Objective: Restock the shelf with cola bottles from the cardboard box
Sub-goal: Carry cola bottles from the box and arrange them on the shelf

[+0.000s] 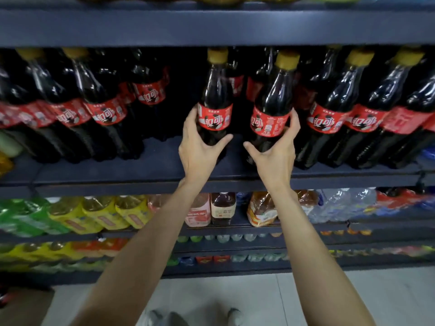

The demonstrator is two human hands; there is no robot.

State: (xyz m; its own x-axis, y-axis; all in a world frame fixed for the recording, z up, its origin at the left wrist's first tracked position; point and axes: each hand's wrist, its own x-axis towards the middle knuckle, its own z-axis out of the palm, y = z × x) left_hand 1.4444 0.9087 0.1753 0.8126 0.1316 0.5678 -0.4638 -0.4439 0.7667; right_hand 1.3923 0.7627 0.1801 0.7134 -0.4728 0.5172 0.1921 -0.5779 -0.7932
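Observation:
Two cola bottles with red labels and yellow caps stand side by side in the middle gap of the dark shelf (164, 165). My left hand (197, 149) grips the lower body of the left bottle (215, 95), thumb on its right side. My right hand (275, 151) grips the lower body of the right bottle (274, 102), fingers curled round its right side. Rows of the same cola bottles (98, 102) fill the shelf to the left, and further cola bottles (348, 109) fill it to the right. The cardboard box (26, 307) shows as a brown corner at the bottom left.
The shelf board above (211, 27) hangs close over the bottle caps. Lower shelves hold green and yellow drink packs (94, 215), tea bottles (222, 208) and water bottles (341, 203). My shoes (193, 317) stand on the pale tiled floor.

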